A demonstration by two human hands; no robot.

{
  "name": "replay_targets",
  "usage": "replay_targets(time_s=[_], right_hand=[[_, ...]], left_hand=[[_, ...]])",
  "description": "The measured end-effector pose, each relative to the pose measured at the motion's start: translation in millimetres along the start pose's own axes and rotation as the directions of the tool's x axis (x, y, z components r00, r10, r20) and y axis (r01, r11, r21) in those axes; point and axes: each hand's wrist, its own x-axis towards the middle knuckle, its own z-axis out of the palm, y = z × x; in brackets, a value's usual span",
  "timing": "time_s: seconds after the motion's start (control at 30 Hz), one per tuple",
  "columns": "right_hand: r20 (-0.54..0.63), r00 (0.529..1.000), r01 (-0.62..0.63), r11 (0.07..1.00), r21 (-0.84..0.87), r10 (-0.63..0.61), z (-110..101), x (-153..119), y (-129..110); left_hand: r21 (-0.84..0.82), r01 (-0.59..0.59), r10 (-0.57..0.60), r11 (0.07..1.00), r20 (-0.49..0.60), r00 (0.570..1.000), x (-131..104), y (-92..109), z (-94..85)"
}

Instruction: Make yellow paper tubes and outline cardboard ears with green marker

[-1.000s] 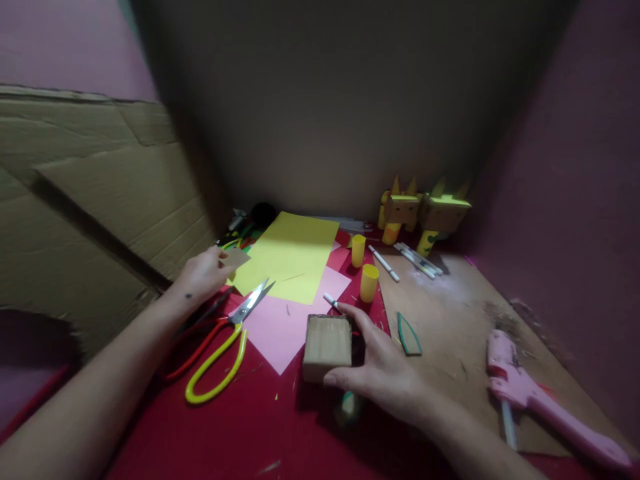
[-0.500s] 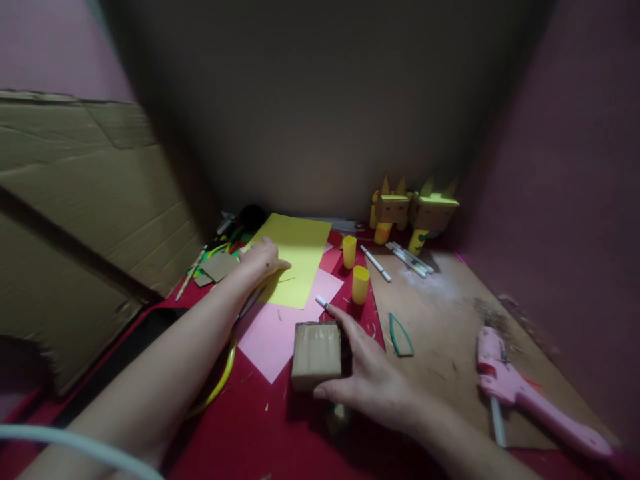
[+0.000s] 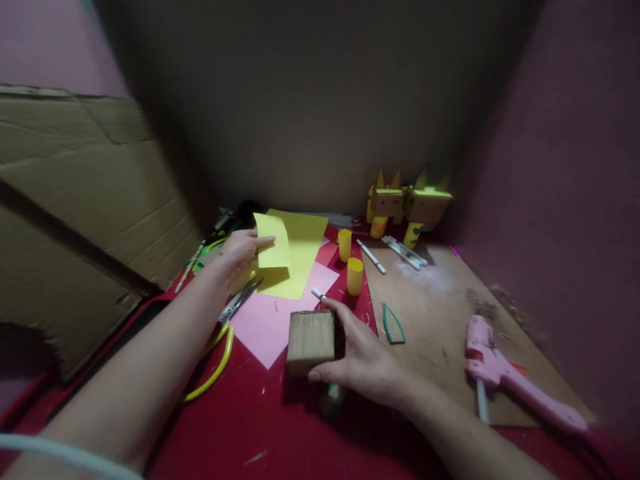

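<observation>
My left hand grips a small yellow paper piece between thumb and fingers, raised over a larger yellow sheet. Under that lies a pink sheet. My right hand is closed around the right side of a small cardboard box. A white marker sticks out by its index fingertip. Scissors with yellow handles lie beside my left forearm. Two yellow paper tubes stand behind my right hand.
A brown board on the right carries a pink glue gun, several markers and a green-edged cutout. Cardboard figures with pointed ears stand at the back. A large cardboard sheet rises at the left.
My left hand has lifted a small yellow piece off the larger sheet and moved a little left, uncovering the scissors. My right hand still holds the box. The view has shifted slightly.
</observation>
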Motion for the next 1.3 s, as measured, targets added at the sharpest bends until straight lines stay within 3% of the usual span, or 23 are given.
replay_targets(time_s=[0.13, 0.27, 0.37, 0.5, 0.87, 1.13, 1.3], right_hand=[[-0.007, 1.0, -0.019, 1.0, 0.014, 0.019, -0.4, -0.2, 0.7], [-0.019, 1.0, 0.023, 0.999, 0.038, -0.022, 0.0, 0.3, 2.4], [-0.009, 0.996, 0.088, 0.988, 0.128, -0.087, 0.2, 1.1, 3.5], [-0.011, 0.999, 0.054, 0.996, 0.075, -0.053, -0.9, 1.0, 0.4], [0.011, 0.998, 0.059, 0.996, 0.061, -0.06, -3.9, -2.1, -4.2], [0.105, 0.992, 0.028, 0.945, 0.326, -0.066, -8.5, -5.9, -5.7], [0.074, 0.995, 0.043, 0.974, 0.222, -0.061, -9.2, -6.8, -1.6]], left_hand=[[-0.117, 0.109, -0.092, 0.987, 0.141, 0.986, -46.4, 13.4, -1.5], [-0.201, 0.277, -0.19, 0.94, 0.368, 0.91, -106.2, 5.0, 15.6], [-0.284, 0.304, -0.174, 0.909, 0.404, 0.898, -130.5, -4.9, 31.0], [-0.354, 0.284, -0.15, 0.891, 0.36, 0.921, -130.3, -14.2, 40.5], [-0.32, 0.256, -0.157, 0.912, 0.305, 0.939, -135.6, -23.4, 53.3], [-0.333, 0.239, -0.128, 0.912, 0.323, 0.938, -133.2, -22.4, 52.6], [-0.343, 0.261, -0.134, 0.902, 0.354, 0.926, -134.1, -21.4, 52.5]])
